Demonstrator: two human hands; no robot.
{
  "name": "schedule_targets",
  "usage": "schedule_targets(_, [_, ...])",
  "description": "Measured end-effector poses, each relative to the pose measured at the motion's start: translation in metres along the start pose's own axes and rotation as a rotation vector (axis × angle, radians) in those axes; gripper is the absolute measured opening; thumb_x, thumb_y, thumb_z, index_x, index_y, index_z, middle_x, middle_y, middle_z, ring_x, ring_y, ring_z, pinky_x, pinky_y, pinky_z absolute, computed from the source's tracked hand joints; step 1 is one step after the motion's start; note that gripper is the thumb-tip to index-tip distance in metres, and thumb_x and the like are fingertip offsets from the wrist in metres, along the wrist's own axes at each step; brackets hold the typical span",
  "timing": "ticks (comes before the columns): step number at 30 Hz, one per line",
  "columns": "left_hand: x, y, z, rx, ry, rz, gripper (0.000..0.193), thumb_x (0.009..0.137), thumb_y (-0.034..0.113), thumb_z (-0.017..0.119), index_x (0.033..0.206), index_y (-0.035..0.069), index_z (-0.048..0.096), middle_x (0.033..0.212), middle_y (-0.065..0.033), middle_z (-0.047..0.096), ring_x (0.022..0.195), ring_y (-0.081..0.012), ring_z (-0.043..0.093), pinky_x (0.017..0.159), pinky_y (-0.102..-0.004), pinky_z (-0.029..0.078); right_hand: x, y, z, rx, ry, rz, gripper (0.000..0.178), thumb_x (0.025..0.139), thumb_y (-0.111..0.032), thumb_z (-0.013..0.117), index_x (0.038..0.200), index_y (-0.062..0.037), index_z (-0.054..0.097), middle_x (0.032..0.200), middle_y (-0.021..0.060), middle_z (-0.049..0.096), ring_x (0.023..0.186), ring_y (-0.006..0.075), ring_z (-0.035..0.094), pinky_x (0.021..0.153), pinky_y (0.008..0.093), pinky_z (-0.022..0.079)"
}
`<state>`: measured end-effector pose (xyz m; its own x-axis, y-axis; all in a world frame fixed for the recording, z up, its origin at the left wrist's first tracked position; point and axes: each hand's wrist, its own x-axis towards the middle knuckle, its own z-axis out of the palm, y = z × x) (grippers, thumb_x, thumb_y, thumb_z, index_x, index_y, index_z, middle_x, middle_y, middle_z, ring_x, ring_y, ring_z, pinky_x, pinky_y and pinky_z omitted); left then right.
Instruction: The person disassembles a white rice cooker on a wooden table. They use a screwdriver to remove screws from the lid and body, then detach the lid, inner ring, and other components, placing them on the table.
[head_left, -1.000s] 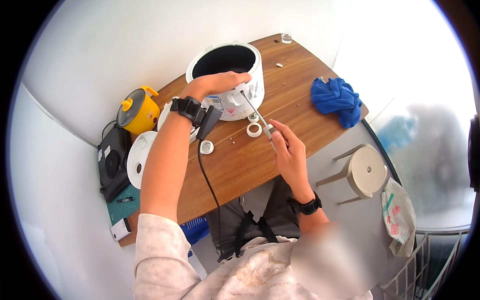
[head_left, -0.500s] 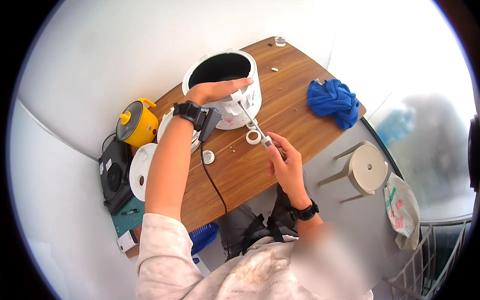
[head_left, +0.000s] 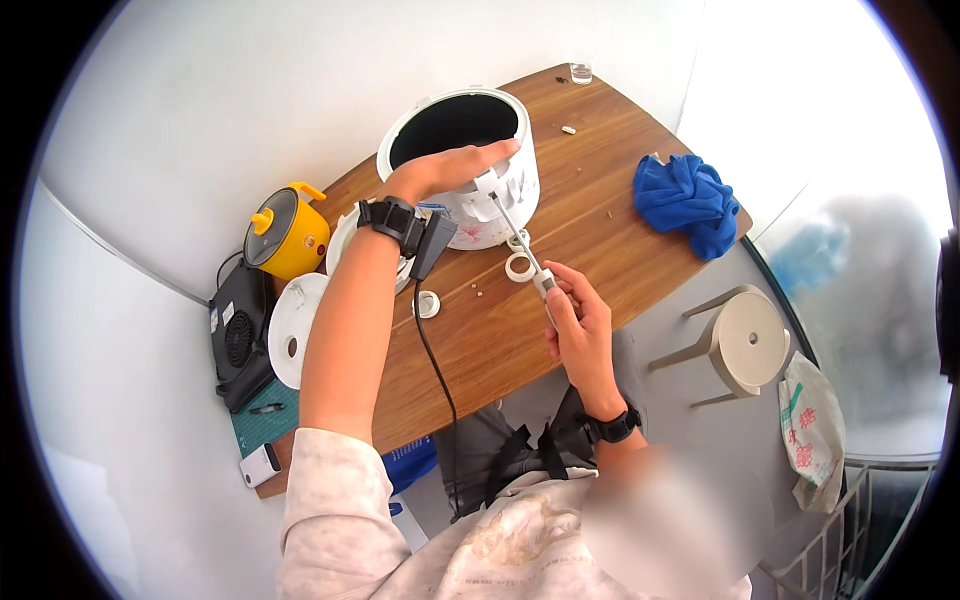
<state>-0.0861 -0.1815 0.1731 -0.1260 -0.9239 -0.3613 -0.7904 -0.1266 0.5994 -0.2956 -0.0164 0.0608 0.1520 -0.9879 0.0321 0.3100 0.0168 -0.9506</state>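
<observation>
A white rice cooker body (head_left: 470, 205) with a dark open cavity stands on the wooden table (head_left: 590, 250). My left hand (head_left: 445, 170) lies flat across its front rim, steadying it. My right hand (head_left: 575, 320) grips a screwdriver (head_left: 522, 240) whose shaft points up to the cooker's front wall. A white ring (head_left: 519, 267) lies on the table just beside the shaft, and a small white round part (head_left: 427, 304) lies near my left forearm.
A blue cloth (head_left: 685, 200) lies at the table's right end. A yellow pot (head_left: 286, 232), a white lid (head_left: 290, 328) and a black device (head_left: 238, 345) sit at the left. A black cable (head_left: 440, 380) crosses the table. A beige stool (head_left: 745, 340) stands at the right.
The view has shifted slightly. My left hand has stayed on the cooker's rim, and the screwdriver tip has come up against the cooker's front.
</observation>
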Motion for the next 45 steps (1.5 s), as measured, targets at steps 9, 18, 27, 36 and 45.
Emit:
schedule_targets(9, [-0.003, 0.003, 0.003, 0.007, 0.032, -0.016, 0.089, 0.094, 0.075, 0.041, 0.152, 0.008, 0.048, 0.157, -0.0147, 0.044, 0.144, -0.0299, 0.04, 0.119, -0.0407, 0.027, -0.002, 0.002, 0.001, 0.152, -0.012, 0.079, 0.032, 0.105, -0.013, 0.052, 0.135, -0.0035, 0.058, 0.098, 0.0014, 0.058, 0.057, 0.0037, 0.05, 0.044, 0.0211, 0.038])
schedule_targets(18, [-0.002, 0.004, 0.003, 0.013, 0.047, -0.016, 0.088, 0.092, 0.077, 0.042, 0.146, 0.009, 0.055, 0.152, -0.0137, 0.051, 0.138, -0.0295, 0.045, 0.116, -0.041, 0.029, -0.001, 0.006, 0.005, 0.068, -0.006, 0.029, 0.032, 0.106, -0.016, 0.053, 0.136, -0.0052, 0.058, 0.101, 0.002, 0.059, 0.058, 0.0044, 0.051, 0.044, 0.0218, 0.039])
schedule_targets(27, [0.002, -0.004, 0.003, 0.022, 0.092, 0.013, 0.091, 0.09, 0.078, 0.045, 0.148, 0.009, 0.052, 0.154, -0.0135, 0.049, 0.14, -0.0294, 0.043, 0.117, -0.0403, 0.028, -0.007, -0.004, 0.015, 0.146, -0.035, 0.118, 0.038, 0.106, -0.017, 0.054, 0.14, 0.0007, 0.053, 0.09, 0.001, 0.059, 0.056, 0.0041, 0.05, 0.043, 0.0217, 0.039])
schedule_targets(36, [-0.002, 0.003, 0.003, 0.018, 0.026, -0.002, 0.091, 0.091, 0.078, 0.043, 0.149, 0.008, 0.051, 0.155, -0.0142, 0.048, 0.141, -0.0301, 0.042, 0.118, -0.0409, 0.026, -0.007, 0.01, 0.013, 0.15, -0.021, 0.03, 0.036, 0.105, -0.013, 0.054, 0.139, -0.0012, 0.055, 0.092, 0.0009, 0.056, 0.056, 0.0038, 0.049, 0.043, 0.0216, 0.039])
schedule_targets(45, [0.002, 0.001, 0.003, 0.049, 0.05, -0.044, 0.09, 0.092, 0.078, 0.041, 0.145, 0.007, 0.056, 0.15, -0.0139, 0.053, 0.137, -0.0289, 0.046, 0.117, -0.0399, 0.029, -0.006, 0.008, 0.012, 0.181, -0.014, 0.072, 0.036, 0.105, -0.013, 0.054, 0.14, -0.002, 0.055, 0.095, 0.0014, 0.056, 0.058, 0.0037, 0.05, 0.043, 0.0214, 0.039])
